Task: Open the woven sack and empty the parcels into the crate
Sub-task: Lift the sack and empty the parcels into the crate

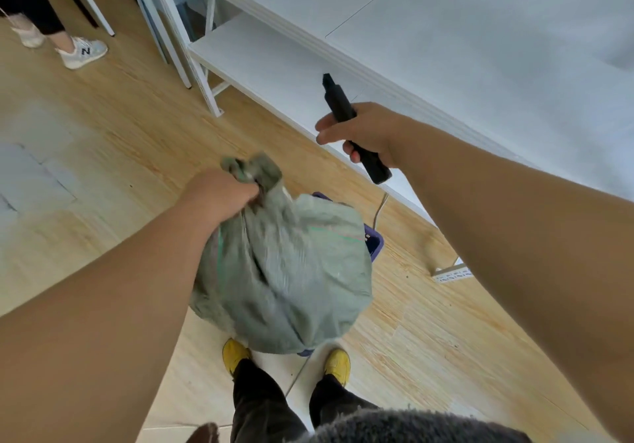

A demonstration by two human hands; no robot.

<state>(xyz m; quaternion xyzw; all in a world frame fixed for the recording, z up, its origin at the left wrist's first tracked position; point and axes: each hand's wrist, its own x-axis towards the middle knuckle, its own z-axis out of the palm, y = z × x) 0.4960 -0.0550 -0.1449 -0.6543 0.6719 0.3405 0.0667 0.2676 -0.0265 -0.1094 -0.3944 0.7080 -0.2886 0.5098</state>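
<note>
My left grip (224,192) clutches the woven sack's (288,281) bunched neck over the crate (374,241). My right grip (360,133) wraps a black tool (338,104) beside the counter (446,48) edge.

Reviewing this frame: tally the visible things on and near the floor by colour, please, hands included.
Green: 1, the woven sack, neck gripped by the left hand
Black: 1, the tool held in the right hand
Blue-purple: 1, the crate, mostly hidden under the sack
Yellow: 2, shoes
White: 1, power strip
Hands: 2
Total: 8
</note>
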